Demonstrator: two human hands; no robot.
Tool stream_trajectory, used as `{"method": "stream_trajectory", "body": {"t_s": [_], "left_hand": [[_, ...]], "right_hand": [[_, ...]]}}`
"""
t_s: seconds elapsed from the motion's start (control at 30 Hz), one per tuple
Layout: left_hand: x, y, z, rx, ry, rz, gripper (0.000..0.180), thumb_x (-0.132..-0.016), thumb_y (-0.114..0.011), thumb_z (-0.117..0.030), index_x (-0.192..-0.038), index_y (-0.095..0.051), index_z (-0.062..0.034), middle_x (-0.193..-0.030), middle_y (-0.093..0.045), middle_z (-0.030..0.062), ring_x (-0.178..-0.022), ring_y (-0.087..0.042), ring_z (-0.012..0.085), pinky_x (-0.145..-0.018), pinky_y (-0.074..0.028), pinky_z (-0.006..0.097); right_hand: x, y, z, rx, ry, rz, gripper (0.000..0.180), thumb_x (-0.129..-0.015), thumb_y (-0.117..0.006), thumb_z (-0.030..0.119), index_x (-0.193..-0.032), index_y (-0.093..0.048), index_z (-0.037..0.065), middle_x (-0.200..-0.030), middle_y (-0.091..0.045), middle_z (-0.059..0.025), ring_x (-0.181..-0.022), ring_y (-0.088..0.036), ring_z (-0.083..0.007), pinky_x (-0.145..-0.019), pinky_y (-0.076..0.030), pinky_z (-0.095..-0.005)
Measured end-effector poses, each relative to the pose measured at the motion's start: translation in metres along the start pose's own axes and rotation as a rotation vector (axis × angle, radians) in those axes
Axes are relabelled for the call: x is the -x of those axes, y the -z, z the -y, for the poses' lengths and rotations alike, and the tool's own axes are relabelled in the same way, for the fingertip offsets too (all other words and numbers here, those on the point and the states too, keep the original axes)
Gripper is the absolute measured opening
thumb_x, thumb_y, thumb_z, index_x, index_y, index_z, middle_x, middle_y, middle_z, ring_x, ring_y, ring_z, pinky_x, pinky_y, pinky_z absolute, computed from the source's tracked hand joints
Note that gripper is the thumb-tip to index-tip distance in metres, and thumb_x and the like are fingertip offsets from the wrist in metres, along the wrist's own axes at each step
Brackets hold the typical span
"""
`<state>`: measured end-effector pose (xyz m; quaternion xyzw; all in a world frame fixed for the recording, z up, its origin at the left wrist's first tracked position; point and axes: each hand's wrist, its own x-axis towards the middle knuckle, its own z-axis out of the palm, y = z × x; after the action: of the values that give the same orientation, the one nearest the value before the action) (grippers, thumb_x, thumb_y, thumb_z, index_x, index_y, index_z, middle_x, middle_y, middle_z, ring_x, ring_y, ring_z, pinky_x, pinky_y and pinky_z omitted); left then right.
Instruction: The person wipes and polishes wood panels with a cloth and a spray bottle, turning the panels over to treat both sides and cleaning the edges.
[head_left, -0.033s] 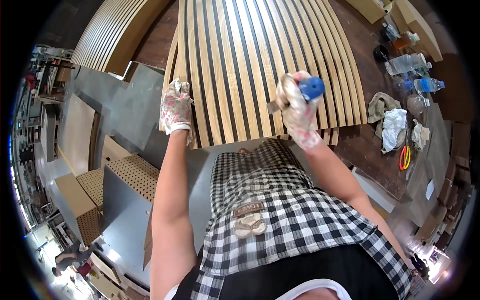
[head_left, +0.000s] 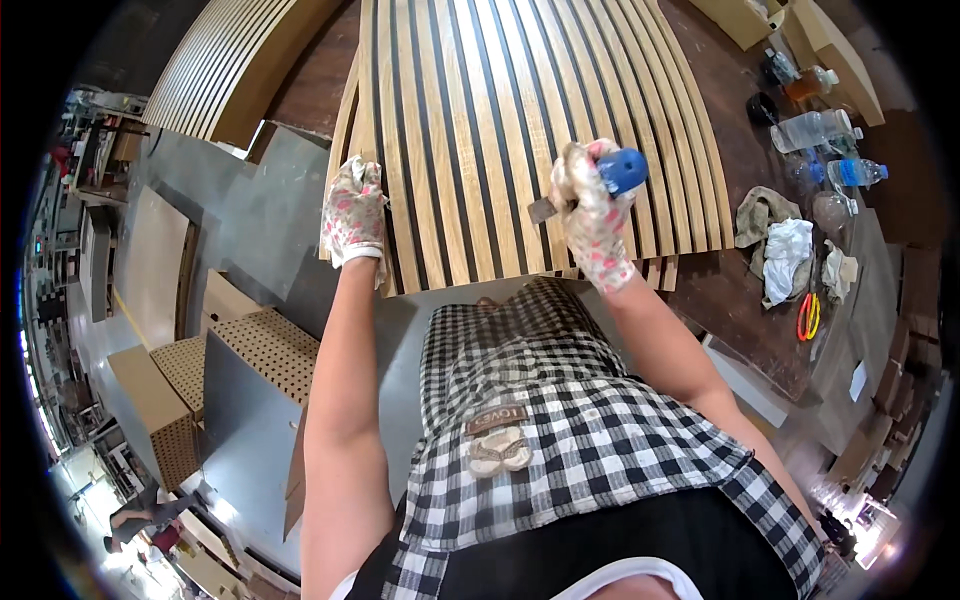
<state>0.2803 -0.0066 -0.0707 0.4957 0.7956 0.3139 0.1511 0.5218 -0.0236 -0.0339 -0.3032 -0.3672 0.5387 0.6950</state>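
A large panel of light wooden slats (head_left: 480, 110) on dark backing lies flat in front of me. My left hand (head_left: 354, 212), in a flower-patterned glove, rests palm down on the panel's near left edge. My right hand (head_left: 592, 222), in the same kind of glove, grips a blue-handled tool (head_left: 622, 170). The tool's short metal blade (head_left: 541, 209) touches a slat near the panel's front edge. My checked shirt fills the lower middle of the view.
Right of the panel, several plastic bottles (head_left: 815, 130), crumpled rags (head_left: 785, 250) and a red-and-yellow handled tool (head_left: 808, 315) lie on the brown table (head_left: 720, 290). A second slatted panel (head_left: 225, 70) curves at upper left. Perforated boards (head_left: 255, 345) and grey sheets stand lower left.
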Motion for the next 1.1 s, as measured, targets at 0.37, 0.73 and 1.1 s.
{"method": "stream_trajectory", "body": {"t_s": [0.37, 0.73, 1.1], "left_hand": [[-0.004, -0.007, 0.012, 0.009, -0.040, 0.002, 0.036, -0.085, -0.052, -0.028, -0.115, -0.055, -0.0076, -0.109, -0.058, 0.0164, -0.100, -0.055, 0.0330, -0.086, -0.043, 0.040], [-0.019, 0.007, 0.032, 0.145, -0.165, 0.173, 0.034, -0.084, -0.055, -0.028, -0.111, -0.057, -0.0083, -0.092, -0.064, 0.0147, -0.085, -0.061, 0.0313, -0.074, -0.047, 0.039], [-0.035, 0.038, -0.016, 0.472, 0.229, 0.305, 0.030, -0.087, -0.057, -0.021, -0.110, -0.059, -0.0032, -0.089, -0.062, 0.0052, -0.071, -0.055, 0.0110, -0.058, -0.047, 0.026]], "right_hand": [[-0.003, 0.001, 0.022, 0.024, 0.143, 0.017, 0.015, -0.084, -0.058, 0.014, -0.072, -0.048, 0.012, -0.053, -0.045, 0.0016, -0.042, -0.043, -0.0077, -0.037, -0.035, -0.0224], [0.042, 0.057, 0.108, 0.413, -0.209, -0.196, 0.013, -0.080, -0.063, 0.016, -0.080, -0.050, 0.013, -0.059, -0.049, 0.0035, -0.046, -0.045, -0.0046, -0.038, -0.033, -0.0177], [-0.162, 0.216, 0.124, 1.399, -0.188, -0.276, 0.016, -0.079, -0.065, 0.024, -0.083, -0.061, 0.009, -0.068, -0.057, 0.0005, -0.056, -0.053, -0.0064, -0.051, -0.041, -0.0226]]}}
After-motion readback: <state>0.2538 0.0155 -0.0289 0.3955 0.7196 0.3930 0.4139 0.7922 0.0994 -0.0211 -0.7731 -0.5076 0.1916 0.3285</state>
